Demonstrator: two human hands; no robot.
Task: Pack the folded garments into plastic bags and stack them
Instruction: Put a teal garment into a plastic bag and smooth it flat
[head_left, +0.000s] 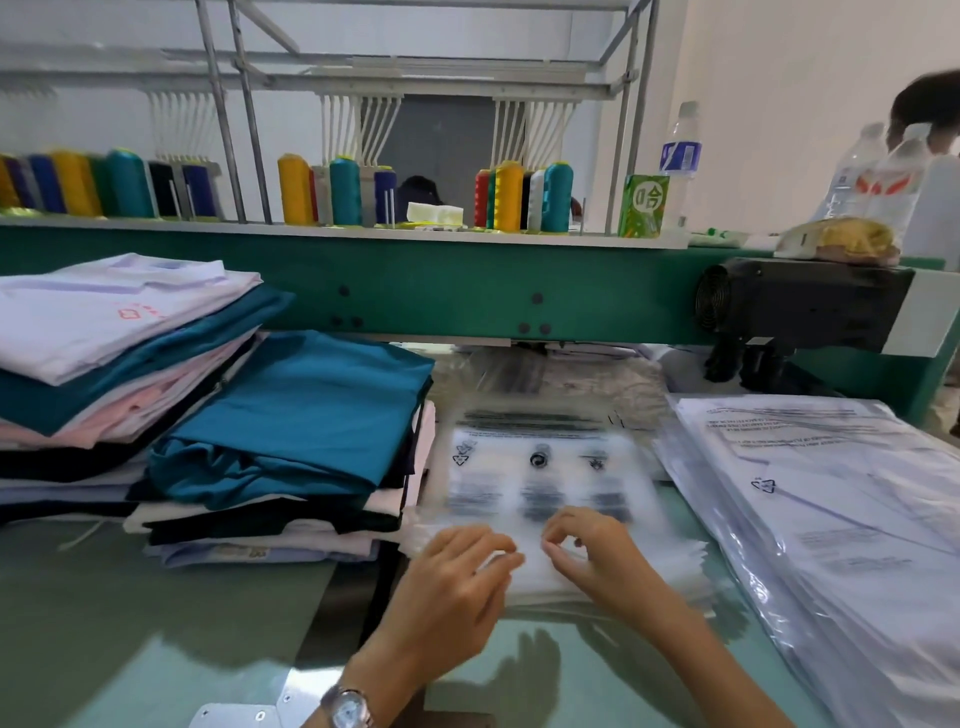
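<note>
Bags (540, 467), left hand (452, 577), right hand (597, 558), seemingly pinching

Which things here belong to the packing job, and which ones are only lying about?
For the job: empty bags, pinched by the left hand and right hand; folded garments; packed stack.
Lying about: thread cones; water bottles; juice carton.

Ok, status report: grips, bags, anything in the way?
Left grip and right grip both pinch the top bag at its near edge. Folded garments piled left, not yet bagged. Packed bags stacked right. Nothing blocking.
</note>
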